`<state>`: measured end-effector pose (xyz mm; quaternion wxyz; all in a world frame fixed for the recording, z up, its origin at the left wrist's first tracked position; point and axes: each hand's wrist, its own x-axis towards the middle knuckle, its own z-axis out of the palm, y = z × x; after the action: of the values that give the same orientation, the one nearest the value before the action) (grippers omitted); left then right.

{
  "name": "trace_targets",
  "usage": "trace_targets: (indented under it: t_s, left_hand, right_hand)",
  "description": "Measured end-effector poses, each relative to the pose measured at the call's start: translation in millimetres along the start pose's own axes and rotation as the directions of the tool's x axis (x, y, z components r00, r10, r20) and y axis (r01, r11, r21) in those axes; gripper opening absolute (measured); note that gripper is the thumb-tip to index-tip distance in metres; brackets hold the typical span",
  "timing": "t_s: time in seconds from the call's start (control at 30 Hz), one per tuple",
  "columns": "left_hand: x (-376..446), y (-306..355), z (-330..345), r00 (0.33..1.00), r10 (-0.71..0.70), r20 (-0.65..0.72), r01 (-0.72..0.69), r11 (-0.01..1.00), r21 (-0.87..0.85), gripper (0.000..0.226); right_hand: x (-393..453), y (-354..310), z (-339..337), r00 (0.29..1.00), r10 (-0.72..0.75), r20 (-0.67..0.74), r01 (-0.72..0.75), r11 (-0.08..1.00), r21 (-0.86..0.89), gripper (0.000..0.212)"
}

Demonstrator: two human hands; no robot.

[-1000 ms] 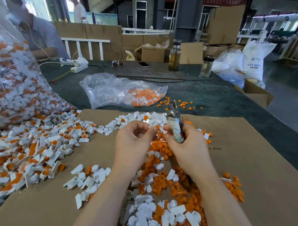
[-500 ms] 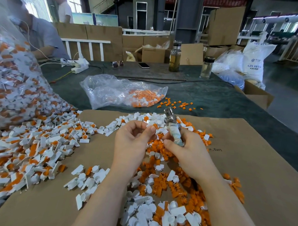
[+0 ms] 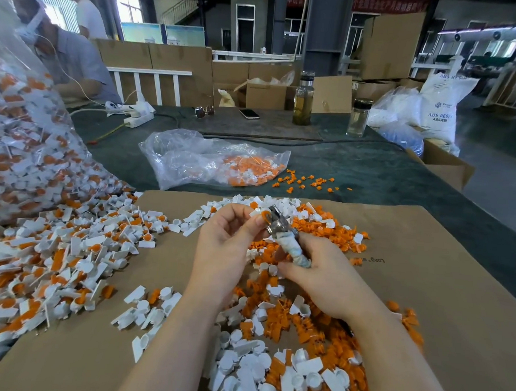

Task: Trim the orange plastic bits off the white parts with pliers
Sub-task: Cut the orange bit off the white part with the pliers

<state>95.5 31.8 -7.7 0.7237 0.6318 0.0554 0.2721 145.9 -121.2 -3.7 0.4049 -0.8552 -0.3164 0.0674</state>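
Both hands are working close together over the middle of the cardboard sheet point(image 3: 424, 291) that is covering the near part of the desk point(image 3: 370, 170). Curled around the cloth-wrapped handles of the pliers point(image 3: 282, 229), the right hand point(image 3: 321, 275) is gripping them with the metal head pointing up and toward the far edge. Just left of that head, the left hand point(image 3: 228, 244) is pinching a small white part with an orange bit point(image 3: 263, 215) between thumb and fingertips, holding it right against the pliers' tip; whether the tip is biting on it is not clear. Beneath and in front of both hands, a heap of cut orange bits and trimmed white parts point(image 3: 274, 344) is spreading toward the sheet's near edge. Along the left edge, a larger pile of untrimmed parts point(image 3: 56, 260) is spilling from a big clear bag point(image 3: 22, 143). Beyond the sheet's far edge, a smaller plastic bag point(image 3: 205, 160) is lying on the desk, with loose orange scraps point(image 3: 307, 181) just to its right.
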Motion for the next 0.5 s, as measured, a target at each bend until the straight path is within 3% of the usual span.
trace_targets:
  t_s: [0.5]
  left_hand:
    - [0.7, -2.7, 0.0, 1.000, -0.011, -0.016, 0.011, 1.000, -0.022, 0.004]
  right_hand:
    - [1.6, -1.0, 6.2, 1.000, -0.004, -0.031, 0.002, 0.998, -0.060, 0.010]
